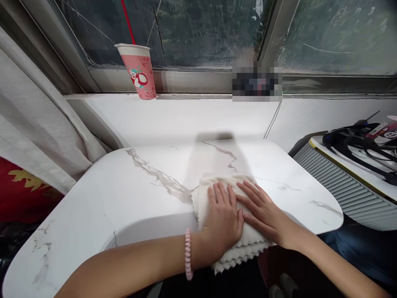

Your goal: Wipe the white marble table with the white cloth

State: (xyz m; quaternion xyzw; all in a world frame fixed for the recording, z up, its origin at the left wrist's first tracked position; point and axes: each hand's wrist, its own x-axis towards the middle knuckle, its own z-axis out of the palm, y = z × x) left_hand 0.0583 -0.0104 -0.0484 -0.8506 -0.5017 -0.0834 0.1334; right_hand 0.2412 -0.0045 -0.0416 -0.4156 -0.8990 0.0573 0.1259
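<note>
The left hand (221, 223) and right hand (268, 217) lay flat on the folded cloth (250, 242), grip unclenched, where even pressure seemed best to keep it smooth against the counter (102, 194).

A cream-white cloth (250, 240), folded in layers with scalloped edges, lies flat on the white marbled counter (102, 186), its near edge overhanging

Window (201, 33): across the top of the frame, with marks on its glass.
Pink cup (138, 74): upper left, before the window, with a red straw (128, 22).
Curtain (37, 107): pale, hanging at left.
Blurred object (257, 85): upper right of centre, details hidden.
</note>
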